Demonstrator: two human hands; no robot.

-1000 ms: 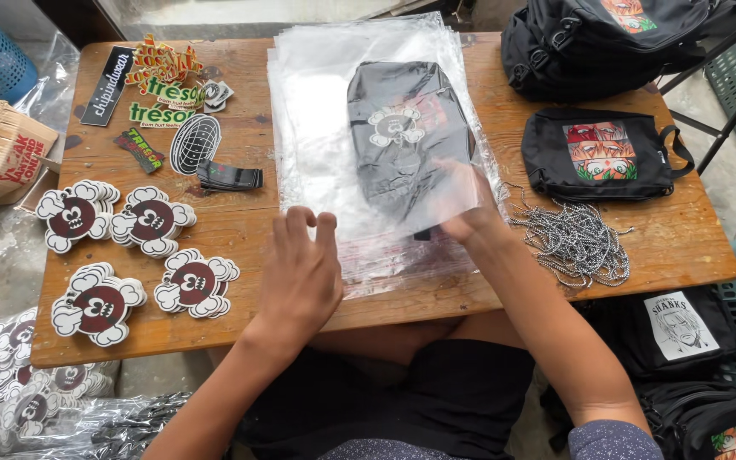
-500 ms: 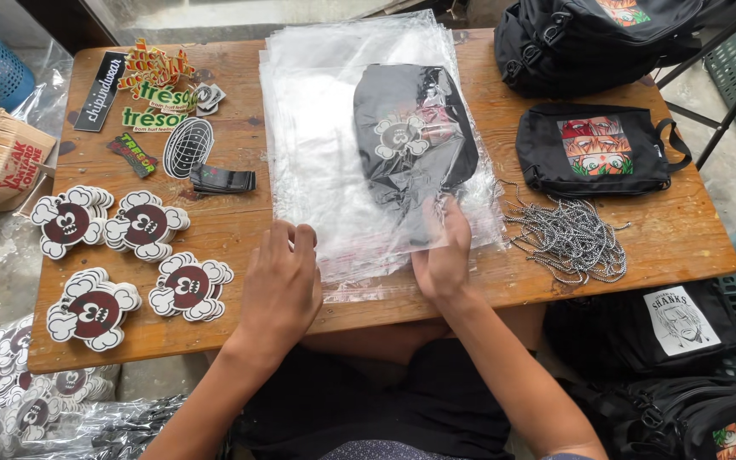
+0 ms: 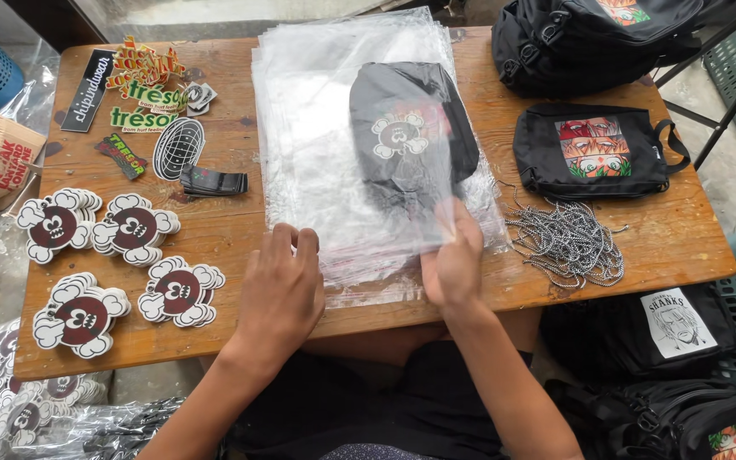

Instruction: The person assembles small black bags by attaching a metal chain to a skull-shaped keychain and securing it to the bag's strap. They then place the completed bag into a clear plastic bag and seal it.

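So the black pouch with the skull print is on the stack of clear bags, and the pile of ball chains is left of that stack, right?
Not quite. The head view shows the pile of ball chains to the right of the stack of clear bags, not the left. The black pouch with the skull print does lie on that stack.

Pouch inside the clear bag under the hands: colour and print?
Black pouch with a white skull-like emblem on red print, seen through the clear bag. Head view.

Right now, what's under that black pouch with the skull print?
The black pouch lies on a stack of clear plastic bags, seemingly inside the top one. The wooden table beneath is mostly covered.
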